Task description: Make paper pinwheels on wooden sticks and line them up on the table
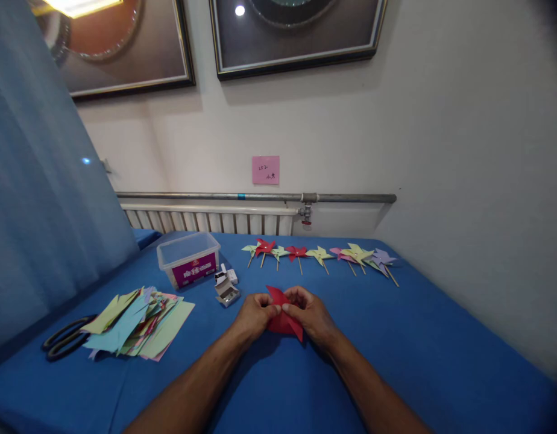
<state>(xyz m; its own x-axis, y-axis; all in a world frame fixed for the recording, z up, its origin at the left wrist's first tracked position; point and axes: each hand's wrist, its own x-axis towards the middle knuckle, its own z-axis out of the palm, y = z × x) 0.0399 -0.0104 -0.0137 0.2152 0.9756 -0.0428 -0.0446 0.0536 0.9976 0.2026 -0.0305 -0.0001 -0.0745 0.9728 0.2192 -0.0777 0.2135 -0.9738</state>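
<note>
Folded red paper piece with pointed corners (pixel 283 327) sits right between left hand (pixel 254 314) and right hand (pixel 312 313), over the blue cloth-covered surface (pixel 278 386). Both hands closed in a thumb-and-finger pinch on it, one per side, grips nearly meeting mid-paper. Small open grey-white cardboard box (pixel 226 293) near the left hand, farther back. Multicoloured paper pinwheels on thin sticks (pixel 298 252) in a row beyond.

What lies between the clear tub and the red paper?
In the head view: a small open box, white packaging behind it, then the left hand holding the red paper.
</note>
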